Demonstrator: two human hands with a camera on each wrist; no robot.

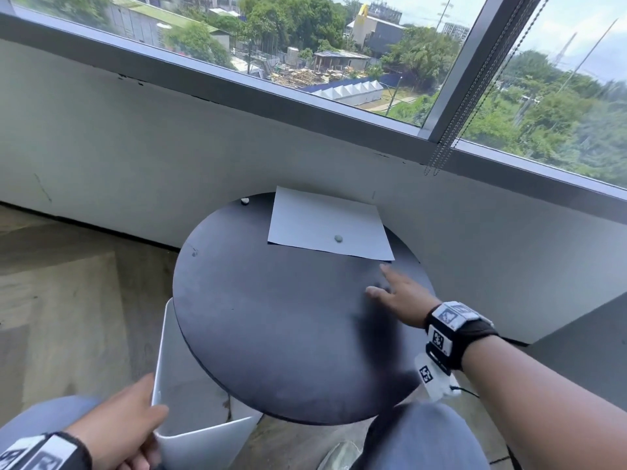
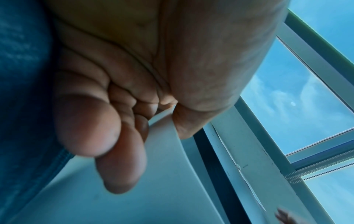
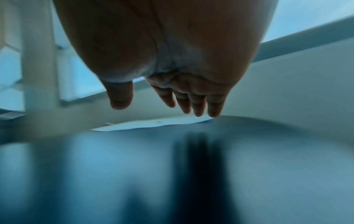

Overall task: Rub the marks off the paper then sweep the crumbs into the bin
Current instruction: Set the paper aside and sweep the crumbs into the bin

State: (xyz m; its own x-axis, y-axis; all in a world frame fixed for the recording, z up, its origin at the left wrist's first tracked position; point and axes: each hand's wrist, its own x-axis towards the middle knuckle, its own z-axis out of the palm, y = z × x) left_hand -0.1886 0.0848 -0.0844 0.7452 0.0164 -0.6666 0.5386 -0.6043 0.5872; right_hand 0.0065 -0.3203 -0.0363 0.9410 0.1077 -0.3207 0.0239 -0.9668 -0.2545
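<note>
White bin point(image 1: 190, 432): left hand point(image 1: 118, 432) gripping its rim. Right hand point(image 1: 400, 296), fingers straight, hovering over round black table point(image 1: 271, 334).

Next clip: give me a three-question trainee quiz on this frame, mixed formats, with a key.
1. True or false: the left hand grips the white bin's rim.
2. Multiple choice: where does the grey lump lie? A) on the paper B) in the bin C) on the floor
3. Fill in: the right hand reaches, fingers straight, over the round black ____.

Key: 1 true; 2 A; 3 table.
</note>
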